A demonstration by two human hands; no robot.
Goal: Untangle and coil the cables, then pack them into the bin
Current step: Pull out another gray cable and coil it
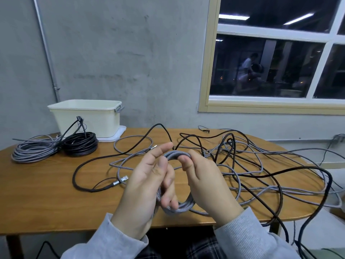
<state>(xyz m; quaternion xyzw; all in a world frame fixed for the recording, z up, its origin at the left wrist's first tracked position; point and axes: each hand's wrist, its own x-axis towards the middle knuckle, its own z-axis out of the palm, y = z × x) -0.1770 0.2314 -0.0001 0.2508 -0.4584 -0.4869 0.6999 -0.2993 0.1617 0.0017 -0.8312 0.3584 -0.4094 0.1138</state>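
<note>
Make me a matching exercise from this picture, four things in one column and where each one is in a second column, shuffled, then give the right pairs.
Things
1. cream bin
2. black coil
3. grey braided coil
4. loose tangle

Places
A. spread over the right half of the table
B. held between the two hands
C. at the back left of the table, against the wall
D. on the table just in front of the bin, beside a grey coil

Pairs: 1-C, 2-D, 3-B, 4-A
</note>
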